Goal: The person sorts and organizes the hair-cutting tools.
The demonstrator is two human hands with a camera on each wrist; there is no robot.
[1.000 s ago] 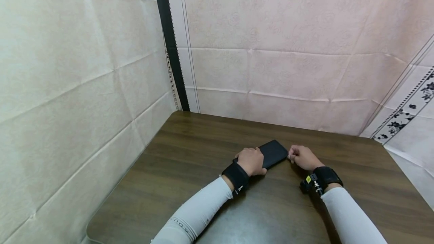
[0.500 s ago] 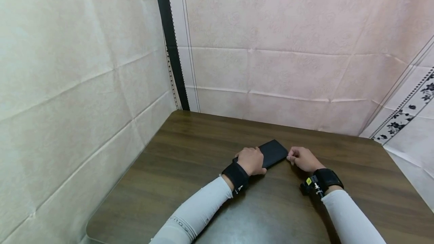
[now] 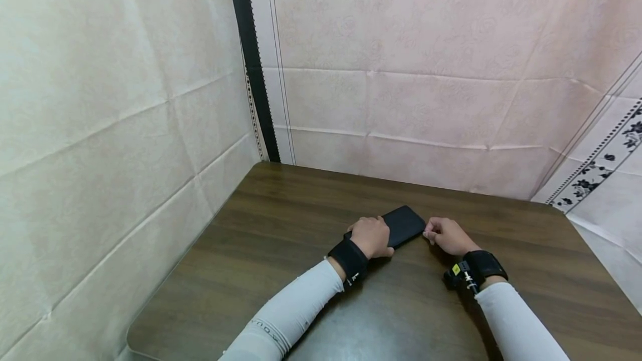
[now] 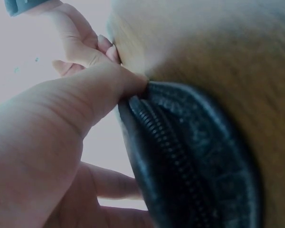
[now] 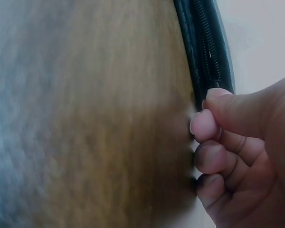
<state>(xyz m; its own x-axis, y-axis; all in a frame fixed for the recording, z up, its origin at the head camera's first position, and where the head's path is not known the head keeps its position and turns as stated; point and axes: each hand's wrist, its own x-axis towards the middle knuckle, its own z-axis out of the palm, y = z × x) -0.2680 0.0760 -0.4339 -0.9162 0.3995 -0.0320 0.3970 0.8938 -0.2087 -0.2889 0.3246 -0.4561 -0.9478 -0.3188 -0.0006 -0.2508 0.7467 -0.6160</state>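
A black zippered wallet point(image 3: 405, 226) lies on the wooden table. My left hand point(image 3: 370, 238) grips its left end, thumb along the near edge and fingers over the top. In the left wrist view the zipper point(image 4: 168, 142) runs along the wallet's side, its teeth meshed near my thumb. At the right corner my right hand point(image 3: 450, 235) pinches the end of the zipper between thumb and index finger, the other fingers curled below. The right wrist view shows that zipper end point(image 5: 211, 61); the pull itself is mostly hidden by the fingertips.
The brown wooden table point(image 3: 241, 272) has rounded corners and stands against cloth-covered walls point(image 3: 411, 99) at the back and left. Black straps with small cameras point(image 3: 458, 273) sit on the wrists, over pale sleeves point(image 3: 296, 311).
My right hand has shifted very slightly, staying at the wallet's right corner. The left hand and the wallet look almost unmoved.
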